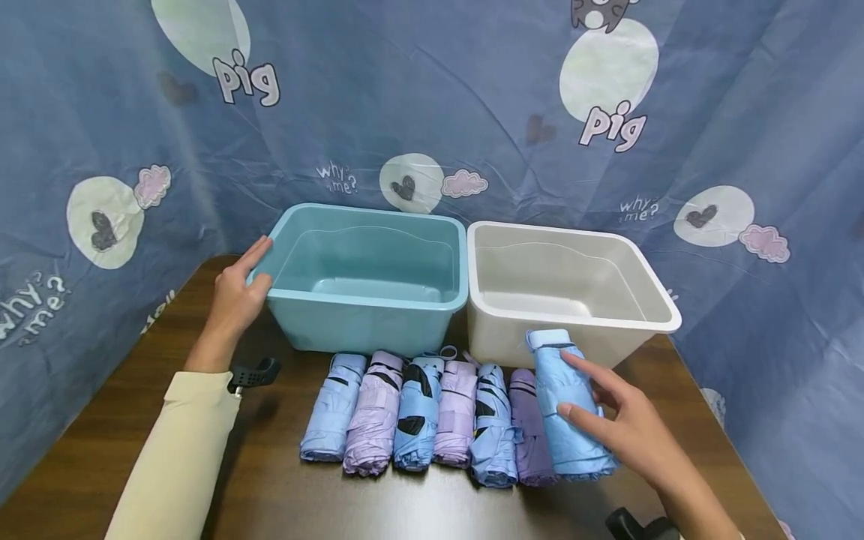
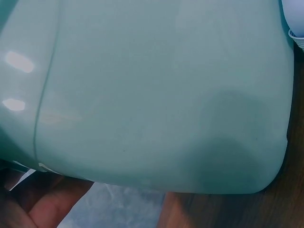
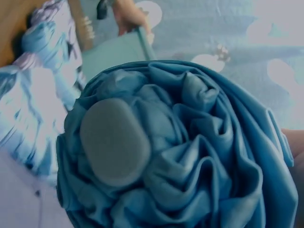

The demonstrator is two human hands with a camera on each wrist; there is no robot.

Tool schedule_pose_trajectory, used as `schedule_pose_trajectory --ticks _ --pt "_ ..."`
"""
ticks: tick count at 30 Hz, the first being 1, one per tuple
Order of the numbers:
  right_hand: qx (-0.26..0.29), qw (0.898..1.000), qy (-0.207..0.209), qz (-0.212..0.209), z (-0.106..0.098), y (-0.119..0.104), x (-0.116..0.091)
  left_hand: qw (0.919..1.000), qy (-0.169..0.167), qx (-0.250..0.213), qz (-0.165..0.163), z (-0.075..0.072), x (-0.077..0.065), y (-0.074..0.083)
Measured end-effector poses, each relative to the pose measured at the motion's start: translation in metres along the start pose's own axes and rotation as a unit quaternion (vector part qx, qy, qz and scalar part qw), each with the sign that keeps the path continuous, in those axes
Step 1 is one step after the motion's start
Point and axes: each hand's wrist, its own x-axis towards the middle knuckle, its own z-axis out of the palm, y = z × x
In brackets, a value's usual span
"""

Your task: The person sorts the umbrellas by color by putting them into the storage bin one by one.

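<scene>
A folded light blue umbrella with a pale cap is in my right hand, thumb and fingers on either side of it. It is tilted over the right end of a row of folded umbrellas. Its gathered cloth and oval pale end fill much of the right wrist view. My left hand holds the left rim of the teal bin. The bin's smooth wall fills the left wrist view, with a few fingers at its lower left edge.
Several folded umbrellas, blue, pink-lilac and a purple one, lie side by side in front of the bins. A white bin stands right of the teal one. Both are on a brown wooden table, against a blue printed cloth.
</scene>
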Motion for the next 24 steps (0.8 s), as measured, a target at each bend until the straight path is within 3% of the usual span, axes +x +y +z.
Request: schedule_pose_trajectory --ticks 15,24 --pt "0.08 0.996 -0.033 -0.016 0.002 -0.048 0.035 0.9999 0.004 0.007 0.006 0.0 0.002 0.0" --pt "0.09 0.995 -0.027 0.024 0.01 -0.064 0.064 1.0 -0.003 0.008 0.0 -0.001 -0.001 0.001"
